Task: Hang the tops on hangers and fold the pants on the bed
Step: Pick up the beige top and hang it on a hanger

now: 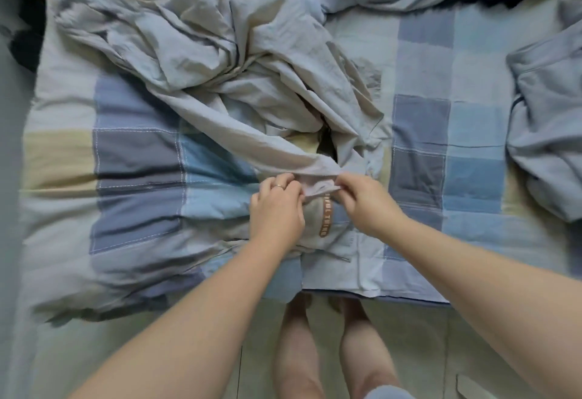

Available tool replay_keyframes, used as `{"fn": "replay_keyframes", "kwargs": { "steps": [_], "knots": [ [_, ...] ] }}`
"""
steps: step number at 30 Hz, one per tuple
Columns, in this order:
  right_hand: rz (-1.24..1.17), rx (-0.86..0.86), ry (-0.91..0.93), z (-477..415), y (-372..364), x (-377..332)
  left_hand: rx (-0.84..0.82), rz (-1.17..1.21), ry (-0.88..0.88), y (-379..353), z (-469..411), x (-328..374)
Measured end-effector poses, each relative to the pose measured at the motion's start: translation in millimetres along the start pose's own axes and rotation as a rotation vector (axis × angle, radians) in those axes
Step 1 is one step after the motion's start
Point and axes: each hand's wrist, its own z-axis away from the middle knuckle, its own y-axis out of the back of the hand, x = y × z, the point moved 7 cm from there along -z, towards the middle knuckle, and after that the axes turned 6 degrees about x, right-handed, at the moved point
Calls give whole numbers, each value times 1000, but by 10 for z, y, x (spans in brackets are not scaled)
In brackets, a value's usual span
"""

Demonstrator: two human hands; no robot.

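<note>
Across the left and middle of the checked bed cover (138, 159), the pale grey garment (195, 61) is lying crumpled, and I am judging it thin, light and limp, cloth that is going to sag and slip unless I am taking it by a firm seamed edge. At the near middle my left hand (277, 209) and right hand (365, 203) are working close together, fingers (291, 186) curled tight and pinching the garment's near edge (318, 179) between them. Off to the right a second grey piece (544, 134) is lying well apart from both hands.
</note>
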Motion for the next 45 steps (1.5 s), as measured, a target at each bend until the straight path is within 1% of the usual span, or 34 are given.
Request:
{"fn": "replay_keyframes", "kwargs": {
  "steps": [2, 5, 10, 14, 15, 17, 20, 22, 24, 27, 29, 30, 31, 32, 33, 36, 38, 40, 42, 43, 45],
  "knots": [
    [-116, -3, -17, 410, 271, -127, 23, 90, -3, 285, 316, 225],
    [-205, 9, -5, 960, 745, -337, 39, 164, -49, 702, 766, 638],
    [-343, 176, 69, 1650, 1777, -695, 70, 294, -108, 1316, 1251, 1345],
    [-480, 252, 154, 2092, 2553, -981, 40, 253, -194, 1648, 1381, 1888],
    [-522, 270, 171, 2190, 2730, -1045, 61, 236, -204, 1721, 1390, 2013],
    [-603, 325, 205, 2352, 3074, -1140, 159, 242, -213, 1896, 1401, 2246],
    [-726, 422, 223, 2490, 3528, -1147, 270, 330, -163, 2086, 1390, 2450],
    [-856, 462, 204, 2522, 3765, -1110, 280, 395, -162, 2140, 1379, 2556],
    [-1039, 470, 127, 2471, 3916, -1018, 226, 498, -138, 2148, 1375, 2668],
    [-1366, 398, -66, 2300, 4030, -825, 171, 796, -67, 2196, 1392, 2848],
    [-1617, 308, -81, 2244, 4131, -800, 192, 1002, -30, 2281, 1433, 2973],
    [-1701, 282, -62, 2244, 4190, -779, 221, 1046, -22, 2348, 1456, 3030],
    [-1723, 271, -45, 2260, 4240, -749, 252, 1066, -24, 2425, 1473, 3083],
    [-1689, 263, -25, 2285, 4273, -721, 272, 1080, -27, 2501, 1485, 3140],
    [-1606, 254, -2, 2314, 4281, -689, 276, 1104, -24, 2563, 1495, 3202],
    [-1275, 262, 50, 2411, 4171, -584, 277, 1128, -7, 2727, 1538, 3388],
    [-1116, 249, 77, 2481, 4006, -545, 254, 1179, 12, 2805, 1591, 3517],
    [-922, 156, 116, 2519, 3753, -558, 190, 1308, 25, 2876, 1650, 3679],
    [-743, 26, 133, 2527, 3467, -596, 125, 1425, 15, 2971, 1704, 3857],
    [-697, -29, 141, 2516, 3349, -621, 104, 1461, 3, 3025, 1725, 3939],
    [-692, -89, 159, 2462, 3189, -668, 89, 1453, -27, 3134, 1746, 4066]
  ]
}}
